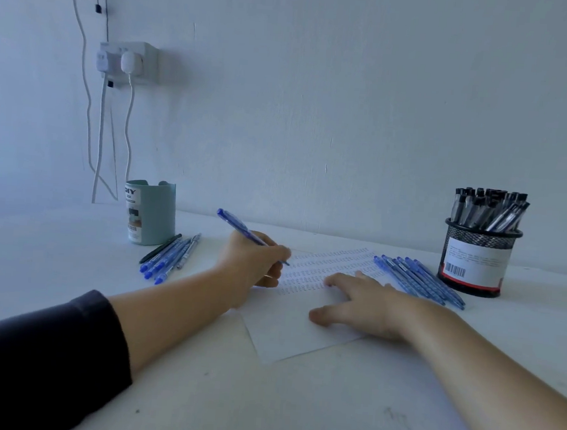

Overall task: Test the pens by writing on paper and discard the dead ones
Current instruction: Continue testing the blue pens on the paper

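Only the two arms show up, coming in from the bottom corners of the frame. The left arm has a dark sleeve (40,362), navy or black, hard to say in this bluish light, pushed up so it ends around mid-forearm with a soft rounded cuff edge. Looks like plain knit fabric, no logo or print that I can see. Below that the forearm is bare down to the left hand (255,260). There's something small and pale at one finger, maybe a ring, too blurry to call. The right hand (359,304) and forearm are bare, with just a sliver of dark sleeve at the bottom right corner.
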Demonstrator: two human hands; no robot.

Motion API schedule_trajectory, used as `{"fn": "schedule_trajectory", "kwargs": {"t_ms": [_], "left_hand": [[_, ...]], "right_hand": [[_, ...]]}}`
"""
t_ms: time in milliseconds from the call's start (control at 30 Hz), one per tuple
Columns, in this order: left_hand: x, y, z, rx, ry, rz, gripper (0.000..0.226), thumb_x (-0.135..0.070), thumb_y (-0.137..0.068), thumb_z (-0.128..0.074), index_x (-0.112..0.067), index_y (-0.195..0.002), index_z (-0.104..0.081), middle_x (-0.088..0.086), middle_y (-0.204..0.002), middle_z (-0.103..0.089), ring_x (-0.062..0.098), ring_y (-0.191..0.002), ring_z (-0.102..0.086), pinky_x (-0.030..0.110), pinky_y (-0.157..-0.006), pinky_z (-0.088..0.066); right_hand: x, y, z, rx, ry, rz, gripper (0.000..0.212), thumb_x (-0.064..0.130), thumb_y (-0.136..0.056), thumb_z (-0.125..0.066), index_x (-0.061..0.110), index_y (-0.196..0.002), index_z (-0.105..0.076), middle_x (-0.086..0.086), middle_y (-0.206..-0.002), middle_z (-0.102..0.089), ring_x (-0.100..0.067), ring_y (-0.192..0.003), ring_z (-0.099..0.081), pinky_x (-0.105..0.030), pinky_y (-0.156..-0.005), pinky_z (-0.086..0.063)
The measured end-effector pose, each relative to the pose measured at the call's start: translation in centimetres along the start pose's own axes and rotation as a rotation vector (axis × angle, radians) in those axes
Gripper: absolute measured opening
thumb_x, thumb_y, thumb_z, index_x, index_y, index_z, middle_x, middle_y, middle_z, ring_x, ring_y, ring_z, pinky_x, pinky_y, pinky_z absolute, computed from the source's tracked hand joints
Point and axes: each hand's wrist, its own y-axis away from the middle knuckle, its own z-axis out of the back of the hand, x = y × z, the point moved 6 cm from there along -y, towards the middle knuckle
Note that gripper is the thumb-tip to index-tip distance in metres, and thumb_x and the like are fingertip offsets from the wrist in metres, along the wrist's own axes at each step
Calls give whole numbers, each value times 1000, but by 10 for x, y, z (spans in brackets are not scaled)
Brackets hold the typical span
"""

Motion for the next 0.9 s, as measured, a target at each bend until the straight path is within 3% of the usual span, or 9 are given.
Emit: {"fn": "schedule_trajectory", "kwargs": {"t_ms": [100, 300, 433, 700, 900], "left_hand": [[3, 0, 3, -27, -102, -1, 13, -3, -78, -63, -6, -67, -58, 9, -58, -57, 16, -46, -44, 20, -40, -38], [-2, 7, 7, -42, -244, -66, 9, -4, -78, -61, -6, -69, -59, 8, -58, -64, 14, -42, -50, 19, -40, -38], [-2, 8, 9, -32, -334, -71, 12, -5, -73, -61, -7, -61, -59, 1, -46, -57, 6, -31, -38, 13, -38, -29], [0, 6, 7, -42, -407, -87, 11, -10, -73, -64, -7, -62, -63, 3, -48, -60, 11, -44, -47, 20, -53, -43], [0, 6, 6, -41, -445, -106, 11, -10, -73, -65, -6, -64, -64, 3, -51, -60, 9, -42, -46, 17, -50, -42]], "right_hand": [[2, 3, 0, 11, 6, 13, 76, 65, -80, -55, 44, -146, -23, -3, -161, -3, -25, -148, -2, -42, -116, -6], [0, 1, 0, 29, 22, 6, 78, 67, -79, -53, 45, -146, -21, -3, -161, -6, -23, -148, -4, -43, -117, -7], [1, 0, -2, 28, 24, 17, 77, 67, -79, -54, 44, -146, -23, -3, -160, -10, -21, -147, -6, -44, -118, -7], [1, 1, -1, 30, 21, 22, 76, 65, -81, -53, 42, -146, -22, -3, -160, -8, -21, -148, -4, -43, -118, -6], [-2, -3, -3, 33, 13, 4, 81, 70, -76, -53, 46, -146, -20, -4, -161, -4, -23, -148, -2, -46, -118, -6]]}}
